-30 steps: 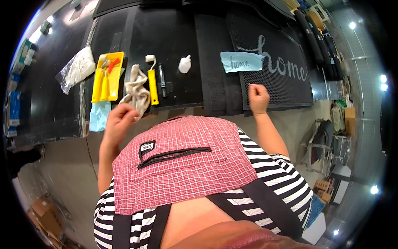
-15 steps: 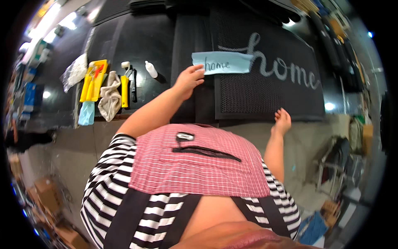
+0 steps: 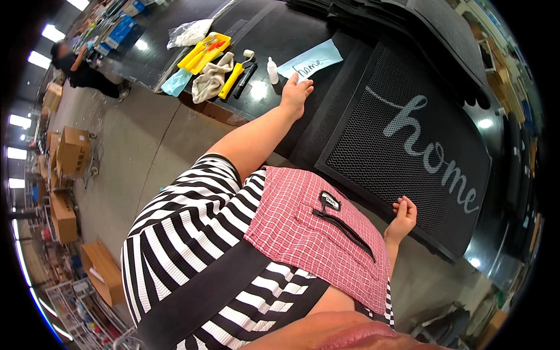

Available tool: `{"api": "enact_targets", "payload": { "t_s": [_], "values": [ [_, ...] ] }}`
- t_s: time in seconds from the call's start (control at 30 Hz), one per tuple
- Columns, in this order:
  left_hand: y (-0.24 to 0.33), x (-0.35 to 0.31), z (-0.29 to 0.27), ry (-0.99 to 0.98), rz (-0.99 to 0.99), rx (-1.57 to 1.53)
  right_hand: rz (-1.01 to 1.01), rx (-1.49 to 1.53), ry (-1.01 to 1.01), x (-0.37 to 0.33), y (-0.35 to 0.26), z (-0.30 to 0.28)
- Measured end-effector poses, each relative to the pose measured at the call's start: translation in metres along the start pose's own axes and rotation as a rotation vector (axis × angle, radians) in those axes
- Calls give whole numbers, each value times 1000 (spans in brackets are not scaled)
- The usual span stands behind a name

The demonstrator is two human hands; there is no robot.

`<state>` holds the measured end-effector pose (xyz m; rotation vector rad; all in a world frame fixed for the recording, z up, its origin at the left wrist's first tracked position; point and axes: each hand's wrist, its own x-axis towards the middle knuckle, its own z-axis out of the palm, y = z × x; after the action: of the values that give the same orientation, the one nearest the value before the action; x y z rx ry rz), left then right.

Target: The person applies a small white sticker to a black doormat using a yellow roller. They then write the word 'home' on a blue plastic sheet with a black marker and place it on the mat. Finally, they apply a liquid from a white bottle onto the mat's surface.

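Note:
A light-blue paper strip (image 3: 318, 58) with a handwritten dark word lies on the black table, right of a small white squeeze bottle (image 3: 272, 71). My left hand (image 3: 296, 96) is at the strip's near edge, fingers apart and tips touching or just over it. To the right, a black textured doormat (image 3: 364, 157) bears a large pale-grey cursive word (image 3: 431, 149). Beside the mat's near edge is my right hand (image 3: 401, 219), fingers loosely bent and slightly apart, with nothing in it.
Left of the bottle lie a black marker-like tool (image 3: 245, 80), a yellow-handled roller (image 3: 231, 81), a crumpled beige cloth (image 3: 212, 79), a yellow tray (image 3: 204, 52) and a clear plastic bag (image 3: 189, 33). Black mats (image 3: 420, 41) are stacked behind. A person (image 3: 81, 67) stands far left.
My left hand has carried the blue paper strip leftward off the doormat, and it now rests by the bottle with the fingers spread. My view has turned left. The right hand stays near the mat's edge.

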<state>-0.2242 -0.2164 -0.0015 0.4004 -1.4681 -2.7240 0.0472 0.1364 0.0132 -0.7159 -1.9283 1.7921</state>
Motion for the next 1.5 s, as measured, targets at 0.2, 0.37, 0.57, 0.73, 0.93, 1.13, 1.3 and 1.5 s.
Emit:
{"api": "enact_targets", "payload": {
  "t_s": [0.2,0.37,0.57,0.73,0.93,1.13,1.3,1.5],
  "values": [
    [1,43,-4,80,51,-83,-37,-2,-307,13,-1,38],
    [-8,28,-20,143,-19,-228,-48,-52,-362,13,4,49],
    [42,-67,-68,-14,-95,344,-73,-69,-357,11,-7,46],
    [92,-32,-152,214,684,1357,-132,-128,-356,17,-14,71],
    [92,13,-172,185,494,1807,-136,-210,-415,13,-7,89],
    [115,62,-136,-5,663,1443,-128,-314,-345,-6,-5,88],
    [120,148,-113,-277,401,1304,-136,-349,-337,-14,-8,97],
    [112,173,-95,-313,228,1477,-150,-373,-262,-22,-10,107]
  ]
}}
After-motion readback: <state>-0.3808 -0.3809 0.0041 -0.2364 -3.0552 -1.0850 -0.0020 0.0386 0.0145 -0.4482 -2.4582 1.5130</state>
